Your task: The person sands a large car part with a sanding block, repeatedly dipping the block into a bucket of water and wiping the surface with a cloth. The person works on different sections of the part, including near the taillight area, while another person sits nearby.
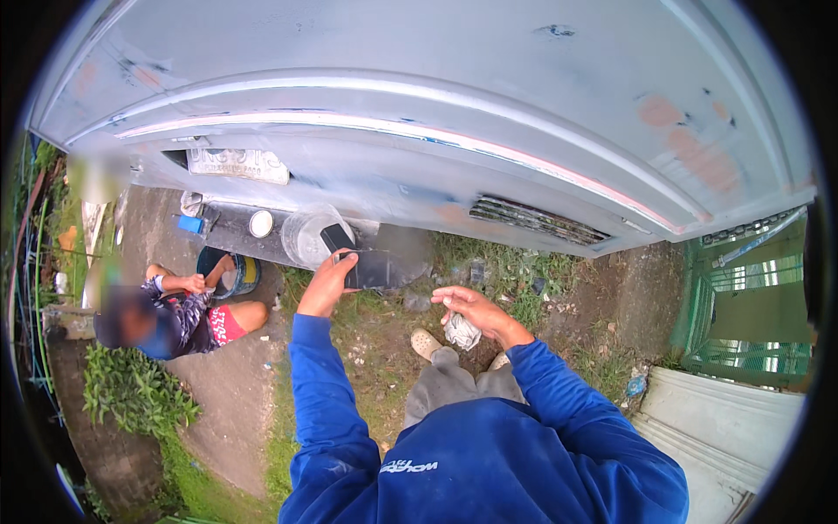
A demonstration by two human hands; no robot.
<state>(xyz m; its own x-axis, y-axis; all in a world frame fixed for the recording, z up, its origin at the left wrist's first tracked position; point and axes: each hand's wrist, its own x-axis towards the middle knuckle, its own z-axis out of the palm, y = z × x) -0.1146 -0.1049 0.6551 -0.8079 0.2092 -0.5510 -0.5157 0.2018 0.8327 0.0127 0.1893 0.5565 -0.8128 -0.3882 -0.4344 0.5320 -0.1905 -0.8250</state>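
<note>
A leafy bush (135, 389) grows at left; green mesh fencing (752, 310) stands right.

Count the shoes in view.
2: the left shoe and the right shoe, each at the end of a leg of the grey trousers. The seated person's feet are not visible, so others may be hidden.

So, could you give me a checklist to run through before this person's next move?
1. Dark flat object gripped by the left hand: ok; what it is, I cannot tell.
2. Whitish crumpled bundle firmly held by the right hand: cannot tell; it shows against the hand, grip partly hidden.
3. Clear plastic tub resting on the dark ledge: ok.
4. Round white-topped container standing on that ledge: ok.
5. Co-worker apart from both hands: ok, down by the bucket.
</note>
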